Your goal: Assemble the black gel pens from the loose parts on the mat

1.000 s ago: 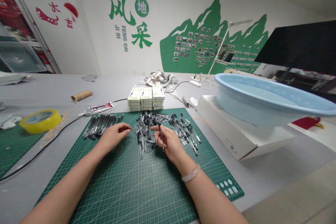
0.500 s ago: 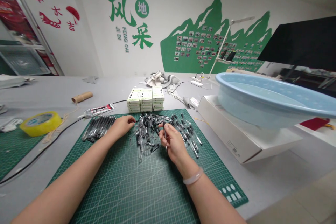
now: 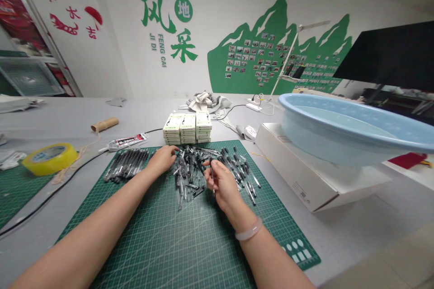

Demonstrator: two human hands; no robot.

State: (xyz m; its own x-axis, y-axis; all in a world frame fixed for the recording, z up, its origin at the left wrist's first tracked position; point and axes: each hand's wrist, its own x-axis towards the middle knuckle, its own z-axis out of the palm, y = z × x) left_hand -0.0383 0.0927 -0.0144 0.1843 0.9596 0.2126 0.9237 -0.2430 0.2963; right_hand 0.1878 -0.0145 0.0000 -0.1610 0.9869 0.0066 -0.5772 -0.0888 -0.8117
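A pen [image 3: 213,172] stands nearly upright in my right hand [image 3: 222,185], pinched between thumb and fingers at the right side of the loose pile. My left hand [image 3: 165,158] reaches to the pile's left edge, its thumb and bent fingers slightly apart; nothing shows in its grasp. Between the hands lies a jumble of black caps and clear pen parts [image 3: 186,169]. More pens [image 3: 239,169] with clear barrels are spread to the right. Left of my left hand, a row of black pens [image 3: 125,165] lies side by side on the green cutting mat [image 3: 169,244].
Small white-and-green boxes [image 3: 181,128] are stacked behind the pile. A light blue basin [image 3: 312,137] rests on a white carton [image 3: 298,176] at right. Yellow tape [image 3: 50,159], a bamboo piece [image 3: 105,124], a plastic packet [image 3: 129,141] and a black cable [image 3: 64,181] lie at left.
My left hand has moved right and away from me, up to the edge of the loose pile. My right hand has shifted slightly right, still holding the pen.
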